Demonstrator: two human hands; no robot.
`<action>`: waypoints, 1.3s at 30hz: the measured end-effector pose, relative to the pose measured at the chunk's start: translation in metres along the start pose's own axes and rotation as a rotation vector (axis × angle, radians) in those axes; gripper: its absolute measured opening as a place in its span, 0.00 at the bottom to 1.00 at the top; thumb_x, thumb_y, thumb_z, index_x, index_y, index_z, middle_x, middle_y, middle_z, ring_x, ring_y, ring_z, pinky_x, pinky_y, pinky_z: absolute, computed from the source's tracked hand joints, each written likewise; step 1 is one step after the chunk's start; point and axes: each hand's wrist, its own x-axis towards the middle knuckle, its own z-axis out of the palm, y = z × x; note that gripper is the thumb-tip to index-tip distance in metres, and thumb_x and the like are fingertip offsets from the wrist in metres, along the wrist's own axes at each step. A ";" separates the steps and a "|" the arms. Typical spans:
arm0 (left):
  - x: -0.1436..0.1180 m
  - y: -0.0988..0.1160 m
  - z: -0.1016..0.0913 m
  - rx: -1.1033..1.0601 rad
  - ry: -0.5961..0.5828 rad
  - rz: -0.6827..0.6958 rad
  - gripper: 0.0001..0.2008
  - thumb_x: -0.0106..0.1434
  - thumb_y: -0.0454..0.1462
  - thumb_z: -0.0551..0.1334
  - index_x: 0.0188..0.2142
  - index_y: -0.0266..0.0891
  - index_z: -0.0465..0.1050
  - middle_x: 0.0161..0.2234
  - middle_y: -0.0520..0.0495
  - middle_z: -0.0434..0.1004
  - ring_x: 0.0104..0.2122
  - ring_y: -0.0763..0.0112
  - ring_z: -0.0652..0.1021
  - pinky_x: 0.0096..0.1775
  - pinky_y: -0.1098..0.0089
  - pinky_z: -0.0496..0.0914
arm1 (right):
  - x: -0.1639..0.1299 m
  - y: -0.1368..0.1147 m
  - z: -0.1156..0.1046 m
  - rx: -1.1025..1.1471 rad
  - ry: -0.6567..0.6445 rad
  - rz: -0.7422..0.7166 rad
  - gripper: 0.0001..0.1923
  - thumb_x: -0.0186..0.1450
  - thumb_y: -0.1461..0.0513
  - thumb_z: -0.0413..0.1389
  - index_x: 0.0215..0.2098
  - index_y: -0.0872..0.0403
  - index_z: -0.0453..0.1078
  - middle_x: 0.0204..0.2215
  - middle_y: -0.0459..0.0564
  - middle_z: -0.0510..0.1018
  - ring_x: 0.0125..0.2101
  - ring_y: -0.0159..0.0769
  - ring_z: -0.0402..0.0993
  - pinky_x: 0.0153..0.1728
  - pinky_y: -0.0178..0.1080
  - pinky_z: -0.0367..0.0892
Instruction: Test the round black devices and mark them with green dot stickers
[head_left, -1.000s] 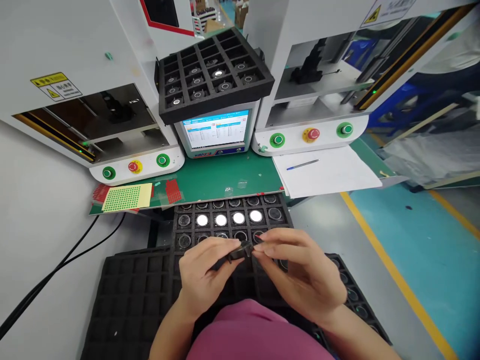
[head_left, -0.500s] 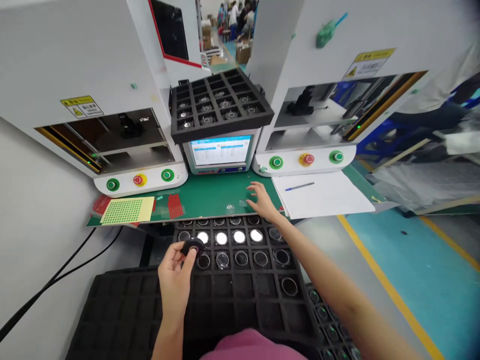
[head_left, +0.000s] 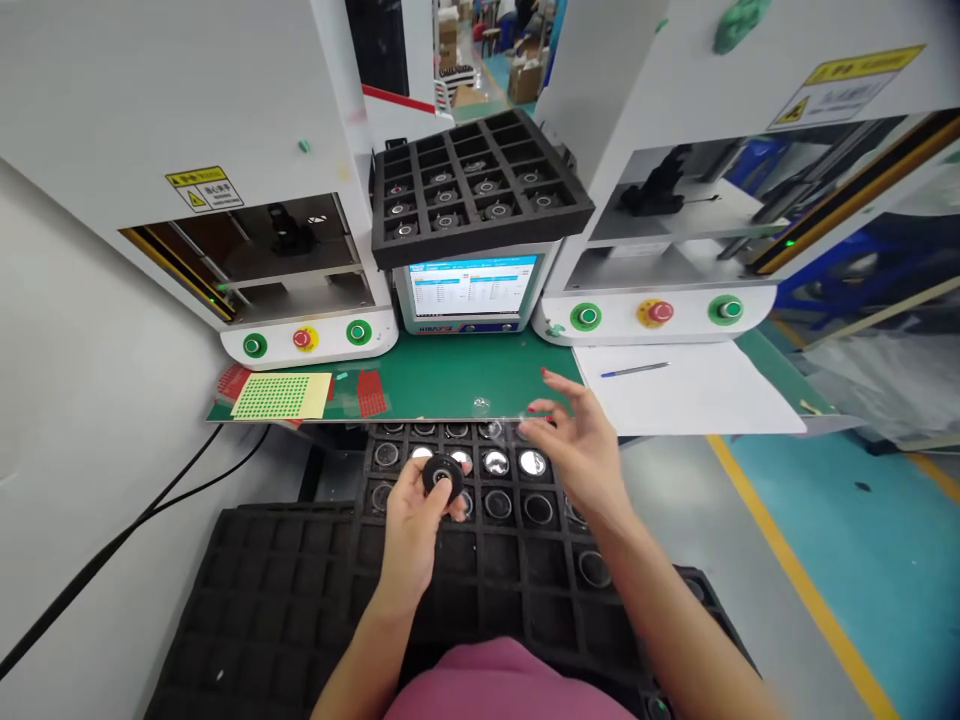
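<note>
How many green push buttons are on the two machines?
4: left machine has two flanking its red stop; right machine has two. Others may be out of view.

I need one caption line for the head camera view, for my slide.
Left hand holds a round black part above a black compartment tray; right hand hovers open by the green mat.

The left hand (head_left: 416, 510) is raised in front of the body at about 12 o'clock, palm turned inward, its forearm running down toward 6 o'clock. Its thumb and fingertips (head_left: 459, 510) are pinched together. The right hand (head_left: 581, 445) sits farther out, toward 1 o'clock, palm facing left and slightly down, fingers spread and loosely curled, gripping nothing. Its bare forearm stretches back toward 5 o'clock. The two hands are apart, not touching.
</note>
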 end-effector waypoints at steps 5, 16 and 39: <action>-0.002 -0.006 0.011 0.045 -0.101 -0.005 0.16 0.58 0.46 0.66 0.37 0.36 0.71 0.35 0.42 0.82 0.23 0.74 0.77 0.26 0.72 0.72 | -0.062 -0.048 0.022 0.310 0.026 0.106 0.22 0.56 0.66 0.64 0.46 0.47 0.65 0.58 0.54 0.64 0.36 0.29 0.72 0.31 0.34 0.75; -0.019 -0.009 0.018 0.166 -0.149 0.190 0.23 0.66 0.52 0.55 0.46 0.36 0.73 0.41 0.40 0.82 0.28 0.69 0.79 0.30 0.70 0.75 | -0.078 -0.057 0.041 0.373 0.096 0.059 0.20 0.57 0.70 0.62 0.43 0.47 0.64 0.57 0.52 0.59 0.36 0.29 0.70 0.24 0.30 0.76; 0.001 -0.167 0.016 1.429 -0.706 0.879 0.08 0.62 0.27 0.59 0.37 0.35 0.76 0.29 0.45 0.78 0.30 0.66 0.79 0.31 0.70 0.73 | -0.098 -0.005 -0.093 -0.067 0.833 0.032 0.19 0.54 0.59 0.67 0.39 0.51 0.65 0.28 0.43 0.76 0.32 0.33 0.75 0.42 0.41 0.71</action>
